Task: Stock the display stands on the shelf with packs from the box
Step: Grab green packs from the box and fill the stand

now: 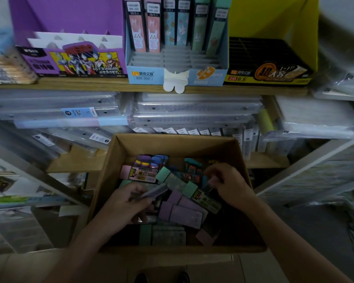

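the cardboard box (110, 166) of loose packs (184, 213) sits below the shelf (90, 83). the left hand (131, 199) pinches a greyish pack (153, 192); the right hand (227, 180) curls over the pile, its grip unclear. above: a purple stand (70, 62), a part-filled blue stand (172, 73) and a black-yellow stand (268, 72).

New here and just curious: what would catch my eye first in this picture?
First, the open cardboard box low in the middle, full of colourful packs, with a person's forearms reaching in. Above it on the shelf stand three bright displays: a purple stand at left, a blue stand partly stocked in the centre, a yellow-and-black stand at right.
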The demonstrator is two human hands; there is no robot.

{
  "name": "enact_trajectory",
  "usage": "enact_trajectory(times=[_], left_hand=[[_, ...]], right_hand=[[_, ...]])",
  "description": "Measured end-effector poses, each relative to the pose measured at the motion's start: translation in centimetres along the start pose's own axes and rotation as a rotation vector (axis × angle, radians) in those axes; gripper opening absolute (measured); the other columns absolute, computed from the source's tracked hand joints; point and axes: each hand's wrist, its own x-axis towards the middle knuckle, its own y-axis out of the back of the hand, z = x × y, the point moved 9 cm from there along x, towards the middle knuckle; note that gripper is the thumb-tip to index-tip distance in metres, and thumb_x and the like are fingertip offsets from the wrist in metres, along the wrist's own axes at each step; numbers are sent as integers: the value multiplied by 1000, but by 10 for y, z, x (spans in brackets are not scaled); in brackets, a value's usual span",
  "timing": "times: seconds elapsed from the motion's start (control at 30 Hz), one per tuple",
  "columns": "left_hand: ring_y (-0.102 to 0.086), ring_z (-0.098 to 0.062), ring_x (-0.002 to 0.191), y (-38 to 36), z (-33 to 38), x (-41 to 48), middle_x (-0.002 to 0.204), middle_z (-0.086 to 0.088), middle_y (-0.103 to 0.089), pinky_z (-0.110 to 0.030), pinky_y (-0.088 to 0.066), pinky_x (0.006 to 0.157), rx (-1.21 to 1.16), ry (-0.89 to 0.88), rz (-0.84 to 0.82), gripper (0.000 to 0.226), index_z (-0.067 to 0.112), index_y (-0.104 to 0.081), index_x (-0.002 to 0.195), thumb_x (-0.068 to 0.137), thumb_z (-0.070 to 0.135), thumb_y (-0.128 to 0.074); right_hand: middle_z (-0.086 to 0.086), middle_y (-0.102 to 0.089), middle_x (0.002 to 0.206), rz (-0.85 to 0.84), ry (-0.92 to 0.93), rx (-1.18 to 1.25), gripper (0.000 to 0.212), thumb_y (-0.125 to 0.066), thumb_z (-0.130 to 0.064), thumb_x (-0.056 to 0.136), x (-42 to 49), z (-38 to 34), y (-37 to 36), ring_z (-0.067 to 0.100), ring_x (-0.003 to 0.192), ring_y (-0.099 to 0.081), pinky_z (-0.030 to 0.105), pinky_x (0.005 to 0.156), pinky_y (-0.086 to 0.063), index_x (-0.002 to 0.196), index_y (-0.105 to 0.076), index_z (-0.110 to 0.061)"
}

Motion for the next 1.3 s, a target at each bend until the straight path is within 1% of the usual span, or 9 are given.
enact_trajectory(times=[0.17, 0.33, 0.63, 0.83, 0.93, 1.03, 1.1, 1.17, 1.3], left_hand=[[-73, -18, 61, 14, 6, -2, 82, 12, -74, -32, -60, 57, 34, -36, 136, 29, 37, -76, 85, 84, 9, -81], [-72, -4, 75, 21, 18, -5, 84, 15, -76, -31, -60, 71, 201, -74, 145, 27, 47, -76, 89, 82, 21, -80], [-73, 1, 84, 12, 36, -13, 90, 11, -79, -8, -51, 67, -80, -159, 129, 13, 33, -80, 90, 87, 20, -80], [-75, -24, 96, -9, 41, -16, 99, -13, -78, -34, -60, 85, -254, -138, 71, 12, 11, -75, 102, 98, 18, -66], [-73, -30, 107, -20, 40, -17, 111, -10, -77, -51, -56, 98, -363, -98, 50, 21, 18, -69, 116, 103, 27, -56], [-68, -9, 114, -21, 40, -18, 118, 12, -74, -35, -51, 102, -279, -139, 66, 23, 40, -67, 117, 101, 44, -50], [-64, -3, 115, -20, 40, -15, 117, 17, -72, -25, -49, 101, -190, -149, 103, 31, 41, -64, 120, 97, 55, -47], [-68, -18, 109, -25, 37, -11, 110, 3, -73, -38, -53, 98, -196, -111, 95, 43, 31, -66, 118, 94, 62, -48], [-63, -23, 67, -29, 42, -8, 70, -8, -63, -32, -50, 62, -307, -115, 55, 48, 13, -67, 82, 101, 53, -48]], right_hand=[[-5, -72, 96, 187, -30, 377, 29, -74, -7, 87, -3, -1, 26, 6, 92, -69, 15, 75, -51, 111, -68, -22], [-4, -75, 99, 352, 6, 689, 22, -76, -14, 88, -10, -9, 46, 8, 95, -72, 21, 80, -56, 107, -70, -23], [-9, -78, 91, 134, 104, 700, 24, -82, -12, 80, -9, -67, -7, 5, 86, -74, 19, 71, -58, 101, -74, -19], [1, -78, 98, 32, 208, 796, 17, -81, -25, 79, -11, -108, -40, 18, 95, -74, 39, 82, -61, 93, -76, -32], [3, -78, 99, 5, 183, 875, 22, -81, -31, 75, -8, -112, -43, 20, 97, -74, 41, 84, -61, 96, -77, -28], [4, -79, 98, -3, 204, 870, 21, -81, -17, 79, -7, -115, -42, 17, 95, -74, 33, 80, -61, 99, -75, -20], [7, -78, 96, -6, 199, 886, 19, -80, -6, 81, -9, -115, -42, 16, 91, -74, 31, 79, -60, 97, -75, -16], [8, -78, 97, 4, 202, 843, 17, -78, -4, 83, -11, -114, -41, 19, 92, -74, 36, 83, -61, 99, -75, -9], [7, -77, 94, 34, 150, 769, 12, -67, -8, 94, -10, -99, -30, 24, 87, -75, 31, 77, -62, 103, -75, -8]])
